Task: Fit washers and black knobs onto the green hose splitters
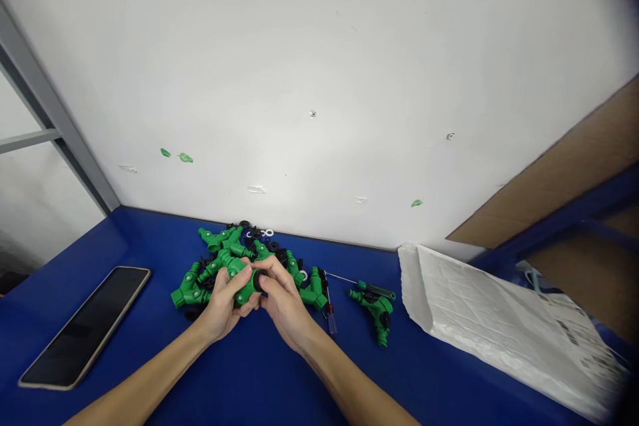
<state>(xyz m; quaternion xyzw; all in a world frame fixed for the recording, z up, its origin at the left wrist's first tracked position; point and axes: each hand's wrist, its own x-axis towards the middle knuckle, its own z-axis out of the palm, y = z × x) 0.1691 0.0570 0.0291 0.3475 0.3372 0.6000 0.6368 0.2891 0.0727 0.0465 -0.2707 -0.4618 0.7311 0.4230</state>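
My left hand (224, 306) is closed around a green plastic Y-shaped hose connector (243, 286), held above the blue table. At its right end sits a round black part (259, 279), pinched between the thumb and fingers of my right hand (282, 296). Whether that black part is fully seated cannot be seen. Around and behind my hands lies a pile of similar green connectors (188, 289), mixed with black rings and fittings (273, 247) and white washers (269, 232). Some of the pile is hidden behind my hands.
A phone (87, 326) lies on the blue table (239, 386) at left. To the right are a separate green connector with black parts (378, 313), a green-handled screwdriver (377, 290), a small clear-handled screwdriver (331, 321) and a white mailing bag (489, 319). A white wall (319, 66) rises behind.
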